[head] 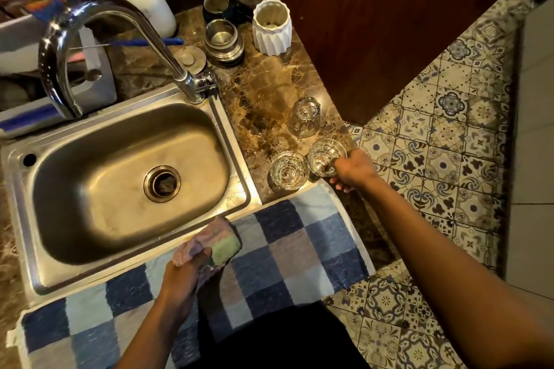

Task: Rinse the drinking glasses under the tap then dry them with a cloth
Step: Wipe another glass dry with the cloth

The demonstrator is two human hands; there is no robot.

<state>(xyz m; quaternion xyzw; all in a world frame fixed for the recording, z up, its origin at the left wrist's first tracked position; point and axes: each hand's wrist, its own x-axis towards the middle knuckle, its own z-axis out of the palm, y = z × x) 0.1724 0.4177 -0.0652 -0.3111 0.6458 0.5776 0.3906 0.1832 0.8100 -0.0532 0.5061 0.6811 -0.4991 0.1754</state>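
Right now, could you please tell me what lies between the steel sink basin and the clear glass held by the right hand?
In the head view, one upright clear glass stands on brown marble counter between the steel sink basin and the held glass in the right hand.

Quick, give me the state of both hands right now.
Left hand: closed, gripping a bunched cloth.
Right hand: closed, holding a drinking glass on the counter.

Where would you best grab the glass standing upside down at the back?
Grip the upside-down glass round its side wall from above: its base faces up and its rim sits on the counter, so no lip offers itself. Come from the right, since the right hand already holds a neighbouring glass.
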